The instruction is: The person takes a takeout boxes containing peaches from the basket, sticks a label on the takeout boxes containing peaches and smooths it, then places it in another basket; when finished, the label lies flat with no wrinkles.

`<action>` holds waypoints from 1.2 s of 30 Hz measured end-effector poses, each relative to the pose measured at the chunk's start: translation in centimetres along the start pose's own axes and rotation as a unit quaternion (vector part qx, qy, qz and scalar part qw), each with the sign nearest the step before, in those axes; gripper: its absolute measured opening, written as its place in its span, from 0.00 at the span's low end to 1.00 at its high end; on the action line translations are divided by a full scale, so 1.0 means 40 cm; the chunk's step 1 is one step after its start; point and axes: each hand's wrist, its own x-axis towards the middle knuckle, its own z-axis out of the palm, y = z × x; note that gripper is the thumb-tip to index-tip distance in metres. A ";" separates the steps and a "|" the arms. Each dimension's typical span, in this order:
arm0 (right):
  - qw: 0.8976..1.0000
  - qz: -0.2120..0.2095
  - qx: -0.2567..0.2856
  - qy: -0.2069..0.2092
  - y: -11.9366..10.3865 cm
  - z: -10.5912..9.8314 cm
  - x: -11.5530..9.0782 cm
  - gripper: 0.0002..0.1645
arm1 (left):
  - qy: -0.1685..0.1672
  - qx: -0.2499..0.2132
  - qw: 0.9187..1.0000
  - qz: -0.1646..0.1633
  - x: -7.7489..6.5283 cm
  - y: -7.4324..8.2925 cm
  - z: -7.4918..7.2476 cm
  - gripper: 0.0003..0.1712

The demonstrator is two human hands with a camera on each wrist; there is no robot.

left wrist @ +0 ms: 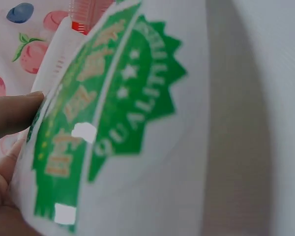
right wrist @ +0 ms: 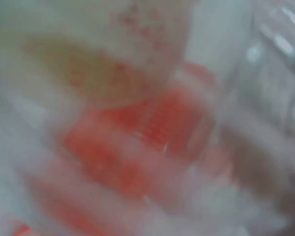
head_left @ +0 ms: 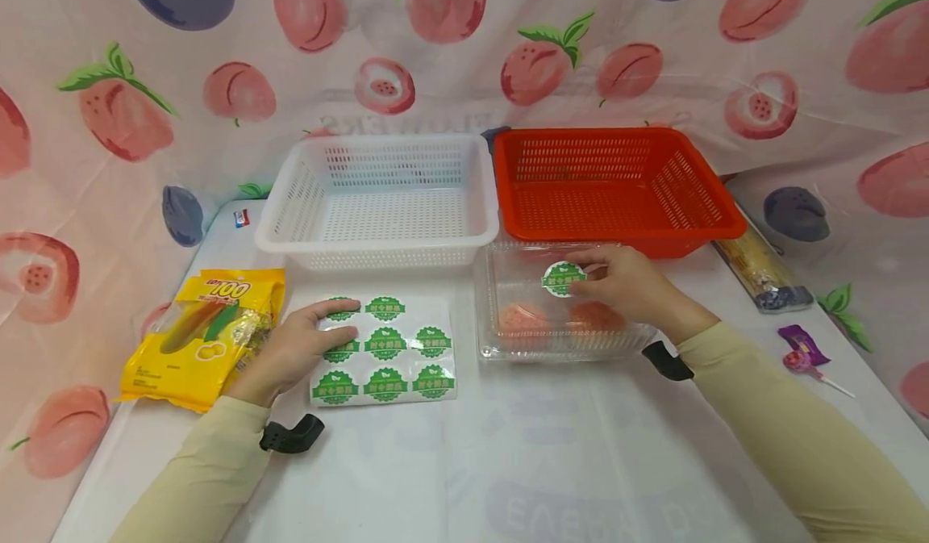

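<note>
My left hand (head_left: 293, 349) pinches the left edge of a white sheet of round green stickers (head_left: 385, 364), thumb and a finger over its printed face. Close up in the left wrist view, the sheet (left wrist: 177, 162) bows upward beside the fingers. A single round green-and-white sticker (head_left: 564, 279) is between the fingertips of my right hand (head_left: 627, 285), over the lid of a clear plastic box (head_left: 493, 329). Whether the sticker touches the lid I cannot tell. Inside the box, reddish round things (head_left: 522, 317) show through. The right wrist view is badly blurred.
Behind the sheet stands a white plastic basket (head_left: 377, 248), with a red basket (head_left: 617, 244) beside it. A yellow candy bag (head_left: 196, 341) lies left. At right lie a long clear-wrapped packet (head_left: 762, 273), a purple wrapper (head_left: 803, 344) and a lollipop (head_left: 798, 361). A small packet (head_left: 241, 218) sits back left.
</note>
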 end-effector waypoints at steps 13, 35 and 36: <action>0.999 -0.018 -0.033 -0.002 -0.006 0.009 0.014 0.25 | -0.014 -0.002 1.000 -0.024 0.020 -0.030 0.008 0.31; 0.999 -0.017 -0.028 -0.010 -0.005 0.015 0.029 0.25 | -0.019 0.015 0.999 -0.033 0.031 -0.033 0.011 0.32; 0.999 -0.020 -0.031 -0.009 -0.006 0.016 0.029 0.25 | -0.019 0.020 0.999 -0.032 0.032 -0.033 0.011 0.32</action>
